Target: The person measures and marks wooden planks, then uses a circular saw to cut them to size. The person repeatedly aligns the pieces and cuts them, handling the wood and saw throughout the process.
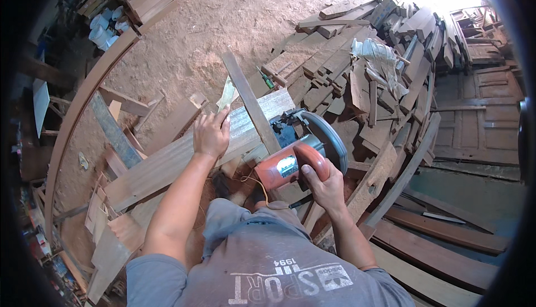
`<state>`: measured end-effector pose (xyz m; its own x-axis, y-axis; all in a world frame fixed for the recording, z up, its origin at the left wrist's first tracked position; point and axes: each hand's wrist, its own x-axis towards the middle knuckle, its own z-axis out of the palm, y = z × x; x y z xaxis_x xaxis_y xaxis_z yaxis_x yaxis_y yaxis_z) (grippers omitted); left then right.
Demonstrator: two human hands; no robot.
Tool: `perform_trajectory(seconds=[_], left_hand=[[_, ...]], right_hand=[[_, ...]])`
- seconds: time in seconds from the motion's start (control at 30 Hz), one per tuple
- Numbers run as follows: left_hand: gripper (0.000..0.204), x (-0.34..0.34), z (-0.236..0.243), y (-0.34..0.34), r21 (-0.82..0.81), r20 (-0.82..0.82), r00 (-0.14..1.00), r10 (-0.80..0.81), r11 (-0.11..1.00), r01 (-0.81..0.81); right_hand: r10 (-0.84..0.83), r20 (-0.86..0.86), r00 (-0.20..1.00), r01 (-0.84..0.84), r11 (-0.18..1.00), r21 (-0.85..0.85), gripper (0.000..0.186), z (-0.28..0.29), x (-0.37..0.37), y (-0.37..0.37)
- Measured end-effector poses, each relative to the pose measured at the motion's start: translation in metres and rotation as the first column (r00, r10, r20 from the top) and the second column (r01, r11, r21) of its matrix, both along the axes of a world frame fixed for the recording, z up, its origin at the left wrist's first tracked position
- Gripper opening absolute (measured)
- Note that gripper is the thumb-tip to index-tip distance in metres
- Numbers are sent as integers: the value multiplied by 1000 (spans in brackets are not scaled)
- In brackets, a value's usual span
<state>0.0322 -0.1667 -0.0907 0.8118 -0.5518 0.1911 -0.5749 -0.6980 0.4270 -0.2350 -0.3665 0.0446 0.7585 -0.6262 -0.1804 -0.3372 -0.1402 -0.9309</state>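
Note:
My right hand (326, 187) grips the red handle of an orange corded power saw (276, 173), which has a grey circular guard (335, 139) on its right. My left hand (211, 134) has its fingers bent on the lower end of a thin pale wooden strip (228, 90), over a wide light board (151, 170). A darker narrow wooden bar (248, 97) crosses that board just right of my left hand and reaches the saw. The saw's cutting edge is hidden from view.
Piled offcuts (407, 72) fill the right, with wooden door panels (480, 123) and long planks (435, 251) beyond. A green-handled tool (268, 81) lies behind the board. A long curved beam (78, 111) runs down the left, near white buckets (100, 33). Sawdust covers the floor (195, 22).

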Motion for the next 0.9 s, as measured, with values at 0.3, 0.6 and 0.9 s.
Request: perform_trajectory(seconds=[0.3, 0.6, 0.9], left_hand=[[42, 2, 7, -2, -18, -44, 999, -13, 1000, 12], [42, 3, 3, 1, -23, 0, 1000, -28, 999, 28], [41, 4, 3, 2, -50, 15, 999, -40, 998, 41]], right_hand=[[118, -27, 993, -115, 989, 95, 43, 9, 15, -6], [157, -70, 985, -151, 984, 95, 42, 6, 35, -13], [139, 0, 990, -137, 980, 146, 41, 3, 53, -13]])
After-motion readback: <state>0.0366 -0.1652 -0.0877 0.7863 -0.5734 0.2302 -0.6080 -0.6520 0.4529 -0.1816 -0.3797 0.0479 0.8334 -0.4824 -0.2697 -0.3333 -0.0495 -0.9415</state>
